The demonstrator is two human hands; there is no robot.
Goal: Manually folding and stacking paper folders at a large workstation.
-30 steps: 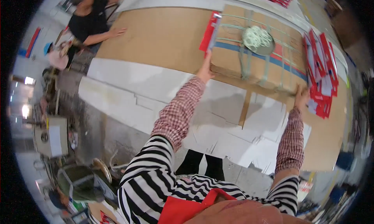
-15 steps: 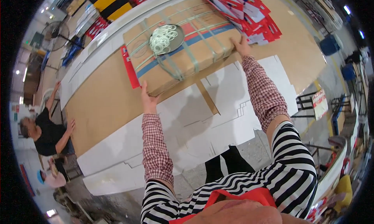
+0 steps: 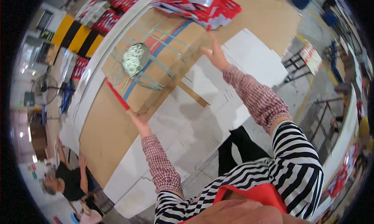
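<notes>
A large, flat cardboard box point(image 3: 171, 54) with red and blue stripes and pale green cords lies across the worktable, its near side blurred. On top of it rests a round dark dish point(image 3: 143, 59) heaped with pale green bands or cord loops point(image 3: 133, 60). My left hand point(image 3: 139, 120) is at the box's near left corner, gripping it, with some fingertips hidden. At the near right corner is my right hand point(image 3: 216, 54), its thumb and fingers spread, seemingly just off the box. A thin red card piece point(image 3: 117, 94) shows along the box's left edge.
White cut sheets point(image 3: 171, 146) cover the table's near side, over brown board point(image 3: 265, 13). Red and white printed card pieces point(image 3: 210, 7) are piled beyond the box. Another person point(image 3: 72, 181) leans at the table's left end. A small stool point(image 3: 304, 62) stands to the right.
The view has turned, so the box and table now appear further left and more slanted. My right hand has drawn back from the box's corner; my left stays at its corner.
</notes>
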